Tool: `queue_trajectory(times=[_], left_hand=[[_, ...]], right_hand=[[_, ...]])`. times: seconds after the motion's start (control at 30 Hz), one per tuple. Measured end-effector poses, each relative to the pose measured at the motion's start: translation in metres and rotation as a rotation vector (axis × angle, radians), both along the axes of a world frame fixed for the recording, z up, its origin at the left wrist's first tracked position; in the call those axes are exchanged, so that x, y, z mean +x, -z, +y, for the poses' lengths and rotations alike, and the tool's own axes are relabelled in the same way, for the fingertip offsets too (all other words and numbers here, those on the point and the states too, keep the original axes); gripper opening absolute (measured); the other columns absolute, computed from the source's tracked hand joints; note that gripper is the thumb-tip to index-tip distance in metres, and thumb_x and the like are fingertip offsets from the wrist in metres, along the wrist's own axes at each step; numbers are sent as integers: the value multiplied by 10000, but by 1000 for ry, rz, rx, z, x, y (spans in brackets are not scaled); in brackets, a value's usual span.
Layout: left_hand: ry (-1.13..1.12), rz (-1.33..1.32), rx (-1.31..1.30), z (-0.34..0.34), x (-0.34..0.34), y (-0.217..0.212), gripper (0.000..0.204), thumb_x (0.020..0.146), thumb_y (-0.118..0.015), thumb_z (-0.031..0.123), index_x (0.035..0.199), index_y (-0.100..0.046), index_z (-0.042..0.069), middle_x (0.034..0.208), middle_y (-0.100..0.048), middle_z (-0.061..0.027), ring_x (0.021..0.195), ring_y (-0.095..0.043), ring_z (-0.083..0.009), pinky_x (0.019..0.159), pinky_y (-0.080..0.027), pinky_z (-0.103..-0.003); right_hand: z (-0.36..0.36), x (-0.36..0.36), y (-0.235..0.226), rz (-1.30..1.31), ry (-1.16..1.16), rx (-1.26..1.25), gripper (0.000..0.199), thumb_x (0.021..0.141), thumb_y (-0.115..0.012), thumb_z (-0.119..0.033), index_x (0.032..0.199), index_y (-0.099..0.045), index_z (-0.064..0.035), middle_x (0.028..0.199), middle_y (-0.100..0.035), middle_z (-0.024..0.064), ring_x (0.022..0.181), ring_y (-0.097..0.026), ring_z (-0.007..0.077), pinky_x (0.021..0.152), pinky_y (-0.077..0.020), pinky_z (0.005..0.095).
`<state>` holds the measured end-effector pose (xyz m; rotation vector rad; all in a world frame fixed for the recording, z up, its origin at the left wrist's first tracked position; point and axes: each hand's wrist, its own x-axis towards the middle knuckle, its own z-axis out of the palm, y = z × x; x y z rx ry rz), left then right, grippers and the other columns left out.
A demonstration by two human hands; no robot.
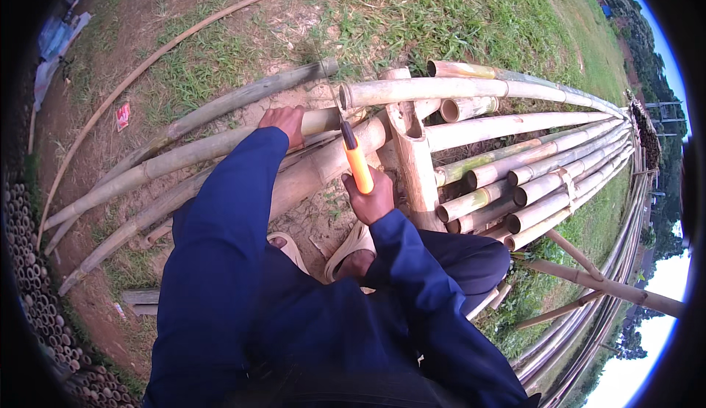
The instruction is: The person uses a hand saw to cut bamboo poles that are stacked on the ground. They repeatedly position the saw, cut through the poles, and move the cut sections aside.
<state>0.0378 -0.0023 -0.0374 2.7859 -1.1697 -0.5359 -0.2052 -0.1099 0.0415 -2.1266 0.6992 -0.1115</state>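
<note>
The right hand (370, 201) is closed tight around the orange handle of a saw (351, 155). Its thin blade points up and away and rests on a thick bamboo pole (309, 169). This pole lies across the bare ground (309, 224) with its far end up against an upright wooden post (413, 165). The left hand (284, 123) presses down flat on top of a bamboo pole (I cannot tell if the fingers curl round it), a little to the left of the blade.

More bamboo poles (544, 162) are stacked in a pile on the right side of the post, and loose ones lie on the grass to the left. A foot in a pale sandal (351, 250) stands on the ground near the pole.

To cut well, I think the pole must stay very still. The pressing hand should stay away from the blade. Long, easy strokes, with the blade kept straight, should give a clean cut.
</note>
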Motion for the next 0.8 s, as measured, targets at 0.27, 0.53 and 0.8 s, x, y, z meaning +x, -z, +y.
queue_trajectory(times=[0.27, 0.53, 0.8], left_hand=[[-69, -52, -31, -17, 21, -37, 438, 772, -766, 166, 1161, -634, 13, 1018, -744, -212, 1055, -710, -371, 941, -522, -489], [-103, -99, -103, -17, 56, 1, 608, 728, -827, 223, 1258, -567, 79, 1168, -702, -160, 1124, -659, -368, 958, -514, -501], [-148, 34, -16, 33, 50, 17, 713, 780, -802, 249, 1416, -494, 149, 1344, -621, -120, 1328, -543, -323, 1119, -408, -489]], right_hand=[[-1, -113, -58, -192, 108, 153, 276, 900, -733, -39, 1160, -704, 48, 878, -750, 154, 762, -731, 205, 722, -556, 313], [-14, -155, -98, -328, 319, 92, 150, 907, -700, 9, 1042, -697, 76, 745, -679, 56, 659, -648, 128, 655, -527, 271], [-32, -162, -116, -541, 510, -51, 80, 951, -654, -42, 949, -650, 38, 619, -600, 59, 519, -535, 109, 513, -427, 248]])
